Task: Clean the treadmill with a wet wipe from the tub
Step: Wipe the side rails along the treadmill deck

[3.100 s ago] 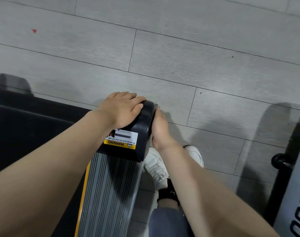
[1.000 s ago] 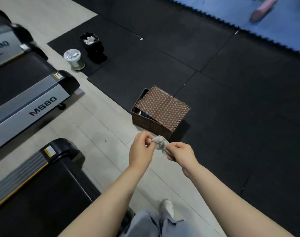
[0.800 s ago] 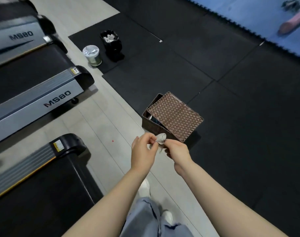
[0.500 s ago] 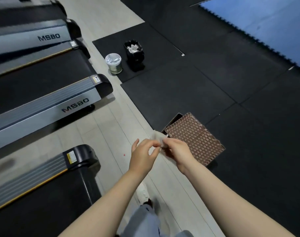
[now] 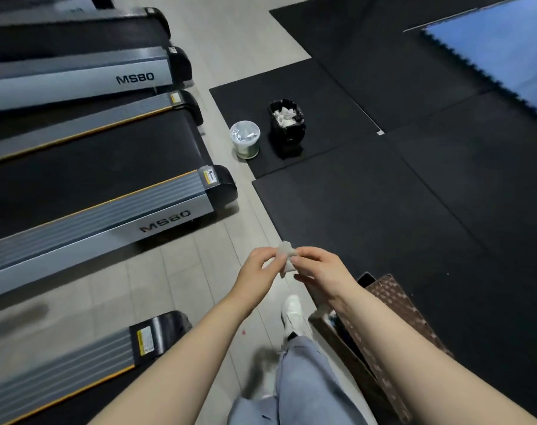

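both hands held the crumpled wipe (image 5: 286, 256) between them at chest height: the left hand (image 5: 259, 269) pinched it with thumb and forefinger, the fingers narrow, and the right hand (image 5: 319, 269) pinched its other side the same way. it looked used and balled, so the likely step was carrying it to the black bin (image 5: 287, 127), which already held white scraps. the tub (image 5: 245, 139) stood just beside that bin, at the edge of a black mat (image 5: 310, 96) ahead.

the main risk was the small wad slipping from such a light pinch and landing on the pale floor (image 5: 181, 277). a second was footing: the woven basket (image 5: 392, 326) sat close by the right leg, with the white shoe (image 5: 292, 312) just beside its corner, and a careless step could have clipped it.

open room ran as a floor strip between the treadmill ends and the mats. the nearest treadmill (image 5: 156, 332) ended at lower left, and a second treadmill (image 5: 169, 197) jutted out further ahead, narrowing the strip before the bin. the mat edges may have been a slight lip underfoot.
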